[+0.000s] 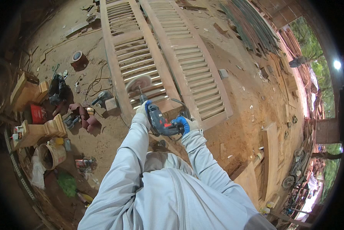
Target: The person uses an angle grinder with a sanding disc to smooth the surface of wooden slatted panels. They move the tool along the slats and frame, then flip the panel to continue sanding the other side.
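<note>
Both my hands wear white gloves with blue palms and grip a dark electric drill [157,118]. My left hand [142,109] is closed round its front end, near the chuck. At the rear, my right hand [185,125] wraps the handle beside a red part. A round sanding wheel [138,83], blurred as if spinning, sticks out from the drill over the near slats of a louvered wooden shutter [128,37]. Whether the wheel touches the slats I cannot tell. Right alongside lies a second louvered shutter [184,40].
Left on the dirt floor are a second power tool [102,97], rolled brown abrasive sheet [88,118], a red container [37,114] and a bucket [52,155]. A black cord loops near the drill. Wooden boards [270,157] stand at right; long dark strips [248,23] lie beyond.
</note>
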{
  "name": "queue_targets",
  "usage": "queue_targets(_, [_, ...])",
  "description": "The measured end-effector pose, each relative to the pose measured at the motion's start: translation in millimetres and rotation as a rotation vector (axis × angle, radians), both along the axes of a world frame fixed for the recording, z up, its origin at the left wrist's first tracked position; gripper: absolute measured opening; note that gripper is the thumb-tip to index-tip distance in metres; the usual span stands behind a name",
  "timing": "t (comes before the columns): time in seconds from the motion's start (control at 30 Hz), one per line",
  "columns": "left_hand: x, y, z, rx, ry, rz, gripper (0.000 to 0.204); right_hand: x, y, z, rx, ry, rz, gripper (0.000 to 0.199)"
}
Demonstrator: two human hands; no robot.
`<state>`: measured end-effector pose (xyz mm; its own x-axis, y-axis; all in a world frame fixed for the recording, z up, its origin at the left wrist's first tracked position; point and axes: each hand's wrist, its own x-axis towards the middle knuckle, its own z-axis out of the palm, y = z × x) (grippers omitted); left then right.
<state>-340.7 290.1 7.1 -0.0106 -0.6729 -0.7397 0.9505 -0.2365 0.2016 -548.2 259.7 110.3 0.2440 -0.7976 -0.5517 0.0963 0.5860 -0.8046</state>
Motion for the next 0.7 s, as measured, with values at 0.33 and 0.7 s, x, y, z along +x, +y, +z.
queue_targets(0.33, [-6, 23, 31, -0.007, -0.018, -0.034, 0.019, -20, 20, 53, 0.013, -0.091, -0.051, 0.021])
queue_targets(0.7, [-31, -47, 16, -0.086, 0.12, -0.147, 0.021, -22, -3, 63, -0.151, 0.084, -0.202, 0.018])
